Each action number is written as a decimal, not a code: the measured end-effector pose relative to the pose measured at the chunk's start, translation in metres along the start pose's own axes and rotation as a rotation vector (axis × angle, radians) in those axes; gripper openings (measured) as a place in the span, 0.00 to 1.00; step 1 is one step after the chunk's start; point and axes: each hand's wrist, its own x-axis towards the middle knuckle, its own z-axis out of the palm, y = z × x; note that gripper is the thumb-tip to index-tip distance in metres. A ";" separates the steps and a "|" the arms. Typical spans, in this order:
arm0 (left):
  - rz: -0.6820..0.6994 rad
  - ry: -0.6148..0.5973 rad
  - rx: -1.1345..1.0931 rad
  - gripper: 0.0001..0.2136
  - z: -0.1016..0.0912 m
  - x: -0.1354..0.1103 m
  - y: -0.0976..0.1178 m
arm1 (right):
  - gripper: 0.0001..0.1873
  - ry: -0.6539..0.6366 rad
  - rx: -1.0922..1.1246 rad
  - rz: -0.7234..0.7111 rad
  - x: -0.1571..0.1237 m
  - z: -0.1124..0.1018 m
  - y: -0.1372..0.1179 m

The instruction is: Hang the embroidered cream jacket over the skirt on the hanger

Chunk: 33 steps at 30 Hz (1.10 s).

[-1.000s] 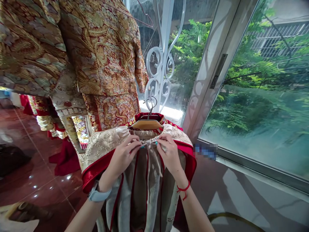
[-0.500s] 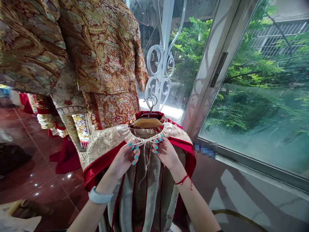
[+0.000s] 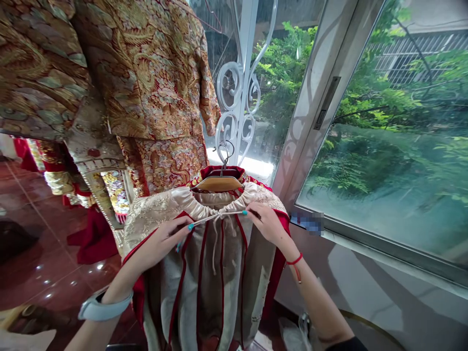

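A cream and red embroidered cape [image 3: 153, 214] with a gathered neckline hangs in front of me on a wooden hanger [image 3: 218, 183]. Its thin white drawstring [image 3: 228, 213] is tied at the front of the neck, with loose ends dangling below. On the left, my left hand [image 3: 164, 243] pinches one part of the cord between thumb and finger. My right hand [image 3: 266, 222] pinches the cord on the other side, so it stretches nearly straight between both hands. Beneath the cape, a pale garment with red piping [image 3: 219, 282] hangs down.
Gold-patterned garments [image 3: 157, 83] hang at the left, over a glossy red tiled floor [image 3: 47, 263]. Behind the hanger stands a white scrolled metal stand [image 3: 239, 97]. A sliding window [image 3: 383, 161] with a sill fills the right. Clear plastic [image 3: 298, 334] lies low at right.
My hands have moved apart, left hand leftward and right hand rightward, pulling the cord out taut across the neckline. The knot sits tighter. The view has shifted slightly.
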 end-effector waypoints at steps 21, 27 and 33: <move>-0.022 0.102 0.137 0.17 0.008 -0.019 -0.014 | 0.24 -0.149 0.400 0.250 -0.009 -0.022 -0.006; -0.025 0.131 0.178 0.17 0.008 -0.022 -0.017 | 0.16 0.357 -0.284 -0.053 -0.008 -0.020 -0.007; 0.045 0.102 0.114 0.20 -0.006 -0.040 -0.014 | 0.11 0.485 -0.254 -0.131 -0.034 -0.019 0.019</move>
